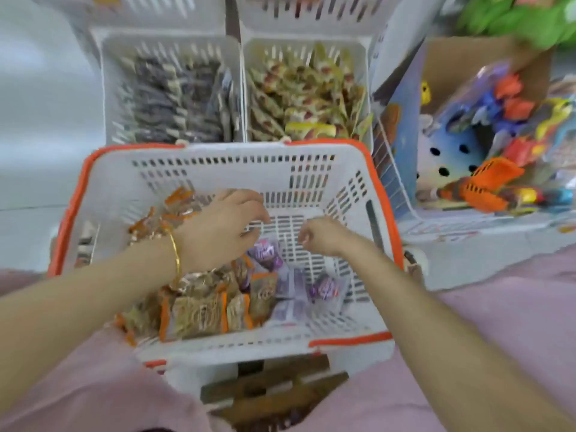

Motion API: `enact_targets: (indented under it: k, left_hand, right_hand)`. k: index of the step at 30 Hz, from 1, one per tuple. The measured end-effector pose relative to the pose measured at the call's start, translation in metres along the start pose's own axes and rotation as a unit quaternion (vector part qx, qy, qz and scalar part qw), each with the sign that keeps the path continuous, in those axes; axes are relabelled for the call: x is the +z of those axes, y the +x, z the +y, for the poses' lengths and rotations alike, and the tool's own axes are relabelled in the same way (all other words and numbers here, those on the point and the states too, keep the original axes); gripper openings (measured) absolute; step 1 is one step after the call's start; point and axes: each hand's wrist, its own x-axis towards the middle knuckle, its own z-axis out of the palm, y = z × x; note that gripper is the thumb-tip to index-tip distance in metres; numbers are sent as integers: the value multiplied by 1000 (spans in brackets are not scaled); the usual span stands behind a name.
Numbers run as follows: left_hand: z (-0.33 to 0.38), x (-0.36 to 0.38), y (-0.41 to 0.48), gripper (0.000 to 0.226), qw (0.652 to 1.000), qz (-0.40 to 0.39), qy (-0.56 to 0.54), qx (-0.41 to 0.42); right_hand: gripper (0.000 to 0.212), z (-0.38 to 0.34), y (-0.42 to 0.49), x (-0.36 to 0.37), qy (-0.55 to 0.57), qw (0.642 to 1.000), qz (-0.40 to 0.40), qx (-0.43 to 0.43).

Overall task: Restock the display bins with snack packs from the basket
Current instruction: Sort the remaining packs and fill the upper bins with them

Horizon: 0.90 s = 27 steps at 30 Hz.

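A white basket with an orange rim sits in front of me. Orange-edged brown snack packs fill its left side, and purple packs lie near its middle. My left hand, with a gold bangle on the wrist, hovers over the basket with fingers loosely curled and nothing in them. My right hand hangs over the bare basket floor, fingers curled, holding nothing that I can see. Behind the basket stand two white display bins: the left one holds dark purple packs, the right one yellow-red packs.
More white bins stack above the two display bins. To the right a wire rack and a cardboard box hold colourful toys. A wooden stool shows beneath the basket, between my pink-clad knees.
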Motion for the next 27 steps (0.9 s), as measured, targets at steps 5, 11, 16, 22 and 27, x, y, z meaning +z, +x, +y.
enact_targets:
  k: [5, 11, 16, 22, 27]
  left_hand:
    - [-9, 13, -10, 28, 1000, -17, 2, -5]
    - [-14, 14, -15, 26, 999, -9, -36, -26]
    - [-20, 11, -11, 28, 997, -7, -62, -51]
    - [-26, 7, -4, 26, 993, 1, -90, -83]
    - [-37, 8, -7, 25, 990, 11, -95, -104]
  right_hand:
    - [26, 32, 16, 81, -221, 965, -96, 98]
    - [38, 40, 23, 94, -272, 959, -54, 58]
    - [15, 23, 31, 33, -13, 987, 133, 88]
    - [42, -9, 71, 8, 90, 995, 15, -29]
    - [48, -1, 111, 55, 156, 987, -43, -2]
